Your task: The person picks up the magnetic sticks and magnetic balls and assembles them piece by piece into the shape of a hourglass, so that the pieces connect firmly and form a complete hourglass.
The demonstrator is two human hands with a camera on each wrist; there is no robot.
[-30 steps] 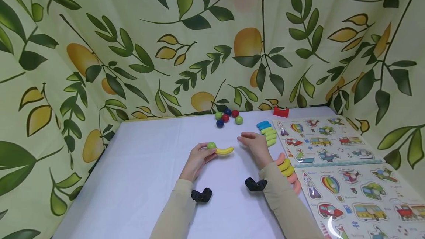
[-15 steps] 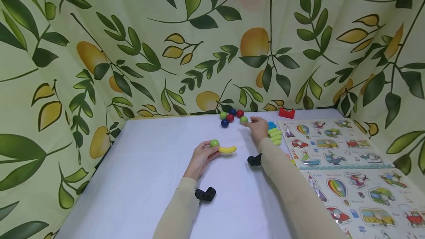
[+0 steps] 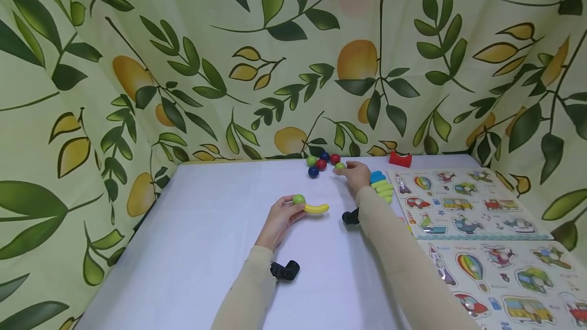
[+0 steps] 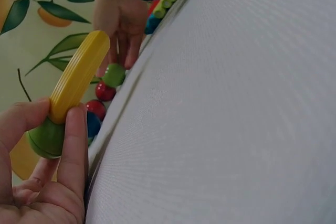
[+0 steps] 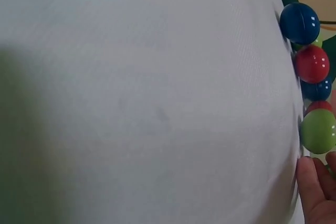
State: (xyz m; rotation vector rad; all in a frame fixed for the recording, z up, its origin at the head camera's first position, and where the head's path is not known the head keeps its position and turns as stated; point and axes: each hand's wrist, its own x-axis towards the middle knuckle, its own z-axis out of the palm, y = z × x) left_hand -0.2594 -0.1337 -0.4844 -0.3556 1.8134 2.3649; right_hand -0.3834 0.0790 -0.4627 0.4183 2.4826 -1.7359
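Note:
Between thumb and fingers, my left hand (image 3: 278, 223) pinches a green ball (image 3: 298, 199) and a curved yellow banana-shaped piece (image 3: 317, 209), held above the table. Seen from the left wrist, the yellow piece (image 4: 79, 77) sits against the green ball (image 4: 47, 139), their meeting point partly covered by fingertips. My right hand (image 3: 357, 178) reaches to another green ball (image 3: 340, 166) at the right of a small group of balls. In the right wrist view its fingers lie right beside that green ball (image 5: 318, 131), not curled round it; whether they touch cannot be told.
Red balls (image 3: 335, 158), blue balls (image 3: 313, 172) and a green one (image 3: 311, 161) cluster near the back edge. A red block (image 3: 400, 159) lies to their right. Blue and lime pieces (image 3: 382, 187) sit beside the right forearm. Picture puzzle boards (image 3: 458, 205) cover the right side.
My right hand has moved from near the yellow piece out to the green ball at the back. My left hand keeps its hold on the ball and yellow piece; the head view has shifted slightly.

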